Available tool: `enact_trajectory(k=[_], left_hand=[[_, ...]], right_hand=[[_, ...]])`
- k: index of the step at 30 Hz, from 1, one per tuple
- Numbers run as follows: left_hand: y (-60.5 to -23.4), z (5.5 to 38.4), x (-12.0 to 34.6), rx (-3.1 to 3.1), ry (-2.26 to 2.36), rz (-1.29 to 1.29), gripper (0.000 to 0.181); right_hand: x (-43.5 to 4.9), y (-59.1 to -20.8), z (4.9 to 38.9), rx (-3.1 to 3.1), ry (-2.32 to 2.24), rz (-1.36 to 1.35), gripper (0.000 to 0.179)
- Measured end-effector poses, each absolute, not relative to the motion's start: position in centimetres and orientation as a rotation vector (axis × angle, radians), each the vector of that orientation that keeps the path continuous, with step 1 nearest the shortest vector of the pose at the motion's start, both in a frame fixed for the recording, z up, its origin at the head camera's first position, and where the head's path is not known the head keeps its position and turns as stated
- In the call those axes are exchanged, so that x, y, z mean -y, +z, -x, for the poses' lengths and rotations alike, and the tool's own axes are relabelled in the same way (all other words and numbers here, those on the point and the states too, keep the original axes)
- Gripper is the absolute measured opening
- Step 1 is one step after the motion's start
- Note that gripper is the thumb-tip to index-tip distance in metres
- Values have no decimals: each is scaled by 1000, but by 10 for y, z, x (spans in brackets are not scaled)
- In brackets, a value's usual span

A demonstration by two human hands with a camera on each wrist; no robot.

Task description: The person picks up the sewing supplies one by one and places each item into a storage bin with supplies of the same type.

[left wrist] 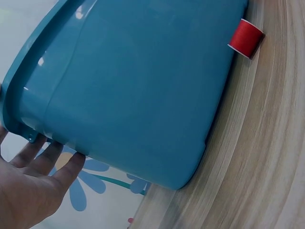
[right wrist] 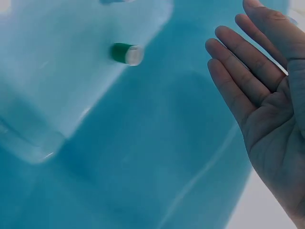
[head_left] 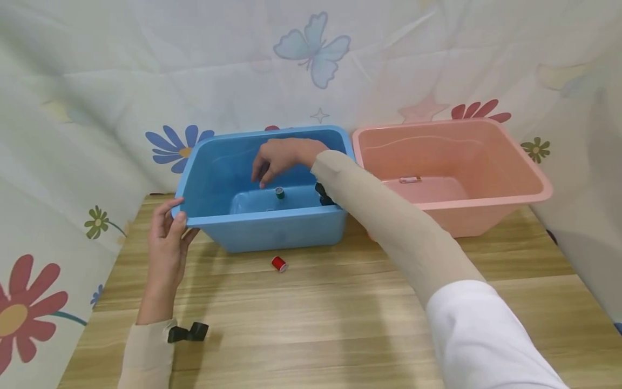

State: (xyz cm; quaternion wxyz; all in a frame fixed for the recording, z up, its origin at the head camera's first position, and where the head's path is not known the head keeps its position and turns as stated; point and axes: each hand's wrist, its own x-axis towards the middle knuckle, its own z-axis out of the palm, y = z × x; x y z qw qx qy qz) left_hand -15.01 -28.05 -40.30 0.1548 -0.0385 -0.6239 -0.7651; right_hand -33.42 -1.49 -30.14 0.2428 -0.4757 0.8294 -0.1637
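A blue plastic tub (head_left: 272,232) stands at the left of the wooden table. My left hand (head_left: 167,237) grips its front left corner, with fingers (left wrist: 71,167) against the outside under the rim. Over the tub's opening hangs my right hand (head_left: 286,154), empty, its fingers loosely extended in the right wrist view. Below it, a green thread spool (head_left: 279,193) with pale ends rests on the tub floor; a second small item beside it shows only partly. On the table in front of the tub lies a red thread spool (head_left: 279,264).
Right beside the blue tub stands a pink tub (head_left: 486,216), with a small white and reddish item (head_left: 410,179) on its floor. A curtain (head_left: 233,70) printed with flowers and a butterfly hangs behind the table (head_left: 301,329).
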Motion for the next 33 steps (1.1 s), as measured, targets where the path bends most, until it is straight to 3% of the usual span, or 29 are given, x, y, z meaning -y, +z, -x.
enact_trajectory(k=[7, 17, 33], left_hand=[[-402, 146, 282, 1806, -2184, 78, 37], [-402, 144, 282, 1768, -2194, 88, 36], [-404, 144, 278, 1797, -2172, 102, 37]], right_hand=[[4, -257, 330, -2369, -527, 1474, 35], [-30, -193, 287, -2595, -544, 1594, 34], [-78, -194, 216, -2535, -595, 1907, 30]])
